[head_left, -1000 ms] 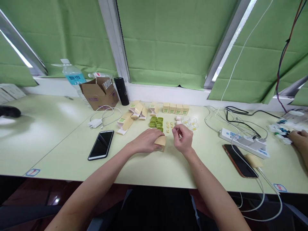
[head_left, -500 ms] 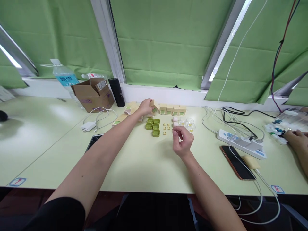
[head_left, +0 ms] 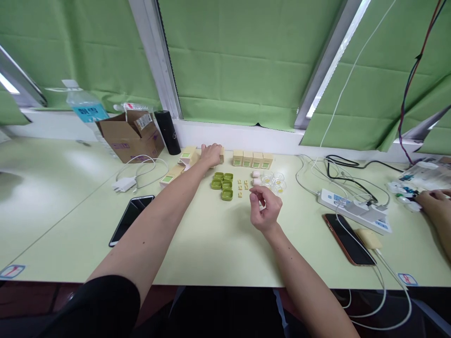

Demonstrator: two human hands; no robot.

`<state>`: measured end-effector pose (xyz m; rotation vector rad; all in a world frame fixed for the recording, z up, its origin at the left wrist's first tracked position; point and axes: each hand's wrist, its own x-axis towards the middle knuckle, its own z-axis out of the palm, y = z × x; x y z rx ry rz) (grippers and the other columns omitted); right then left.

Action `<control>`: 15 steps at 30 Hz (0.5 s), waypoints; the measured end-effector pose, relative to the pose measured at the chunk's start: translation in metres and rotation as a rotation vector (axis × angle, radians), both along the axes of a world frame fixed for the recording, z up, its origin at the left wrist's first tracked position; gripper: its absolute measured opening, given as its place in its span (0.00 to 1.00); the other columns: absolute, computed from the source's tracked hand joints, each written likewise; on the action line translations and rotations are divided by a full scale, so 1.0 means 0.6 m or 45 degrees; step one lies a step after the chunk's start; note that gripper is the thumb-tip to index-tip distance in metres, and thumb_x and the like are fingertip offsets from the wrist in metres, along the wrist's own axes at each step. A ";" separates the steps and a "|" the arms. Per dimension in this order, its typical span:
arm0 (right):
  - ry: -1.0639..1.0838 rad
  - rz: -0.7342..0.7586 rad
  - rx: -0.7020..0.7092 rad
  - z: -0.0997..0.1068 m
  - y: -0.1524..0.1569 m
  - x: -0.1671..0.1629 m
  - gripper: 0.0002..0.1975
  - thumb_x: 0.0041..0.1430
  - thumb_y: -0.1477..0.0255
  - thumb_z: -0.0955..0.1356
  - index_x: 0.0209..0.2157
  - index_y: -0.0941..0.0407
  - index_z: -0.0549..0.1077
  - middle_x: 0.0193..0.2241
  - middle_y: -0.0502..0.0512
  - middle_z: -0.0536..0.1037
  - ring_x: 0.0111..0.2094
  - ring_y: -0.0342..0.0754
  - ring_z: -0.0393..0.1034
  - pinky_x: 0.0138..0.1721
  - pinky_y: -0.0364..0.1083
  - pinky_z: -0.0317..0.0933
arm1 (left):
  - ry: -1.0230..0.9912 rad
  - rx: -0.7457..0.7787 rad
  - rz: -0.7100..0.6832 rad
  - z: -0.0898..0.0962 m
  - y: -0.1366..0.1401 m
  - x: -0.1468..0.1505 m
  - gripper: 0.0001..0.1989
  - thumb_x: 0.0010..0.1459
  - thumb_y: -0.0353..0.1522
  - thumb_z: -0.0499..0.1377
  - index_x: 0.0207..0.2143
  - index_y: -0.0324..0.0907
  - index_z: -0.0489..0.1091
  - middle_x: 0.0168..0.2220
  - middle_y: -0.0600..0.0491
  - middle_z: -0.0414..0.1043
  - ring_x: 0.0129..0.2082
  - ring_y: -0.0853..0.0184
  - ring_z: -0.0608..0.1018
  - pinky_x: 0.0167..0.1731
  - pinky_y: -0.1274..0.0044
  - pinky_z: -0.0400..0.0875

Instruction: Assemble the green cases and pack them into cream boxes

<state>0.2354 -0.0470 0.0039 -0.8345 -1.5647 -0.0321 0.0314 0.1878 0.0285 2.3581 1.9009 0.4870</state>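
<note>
My left hand (head_left: pixel 210 156) reaches to the back of the table, its fingers closed on a small cream box (head_left: pixel 221 155). More cream boxes with green labels (head_left: pixel 172 175) lie beside and partly under that hand and forearm. Four-sided green little trays (head_left: pixel 227 194) stand grouped in front of it. My right hand (head_left: pixel 267 207) hovers over the table with curled fingers; what they hold, if anything, I cannot make out. Near its fingertips lie several tiny yellow pieces (head_left: pixel 240 188), pale pink pieces (head_left: pixel 256 181) and clear round cups (head_left: pixel 279 177).
Several cream boxes (head_left: pixel 247 158) stand in a row at the back. To the left are a phone (head_left: pixel 132 219), a white charger (head_left: pixel 124 184), a cardboard box (head_left: pixel 132 141) and a black flask (head_left: pixel 168 134). A power strip (head_left: pixel 352 211), another phone (head_left: pixel 347 239) and a co-worker's hand (head_left: pixel 431 203) are right.
My left hand has shifted slightly left with the cream box and lowered it among the others. My right hand stays nearly still. The view has turned a little, uncovering the left phone.
</note>
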 end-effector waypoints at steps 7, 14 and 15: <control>-0.029 0.032 -0.064 -0.007 0.001 -0.003 0.07 0.67 0.68 0.64 0.36 0.53 0.73 0.23 0.51 0.74 0.18 0.44 0.60 0.21 0.46 0.55 | 0.122 -0.029 -0.027 -0.004 0.007 0.033 0.15 0.57 0.30 0.62 0.48 0.41 0.73 0.53 0.38 0.72 0.51 0.47 0.76 0.59 0.56 0.58; -0.195 0.101 -0.068 -0.016 -0.003 -0.012 0.07 0.67 0.69 0.63 0.36 0.53 0.72 0.23 0.50 0.75 0.19 0.43 0.63 0.24 0.46 0.57 | 0.107 -0.071 -0.025 -0.013 0.008 0.052 0.16 0.59 0.33 0.63 0.49 0.41 0.73 0.54 0.37 0.71 0.54 0.44 0.75 0.60 0.54 0.56; -0.223 0.111 -0.060 -0.018 -0.003 -0.014 0.07 0.67 0.69 0.63 0.37 0.53 0.72 0.23 0.50 0.75 0.19 0.43 0.63 0.24 0.46 0.56 | 0.097 -0.075 -0.027 -0.013 0.007 0.054 0.16 0.59 0.33 0.63 0.49 0.41 0.73 0.55 0.36 0.71 0.54 0.43 0.75 0.60 0.54 0.56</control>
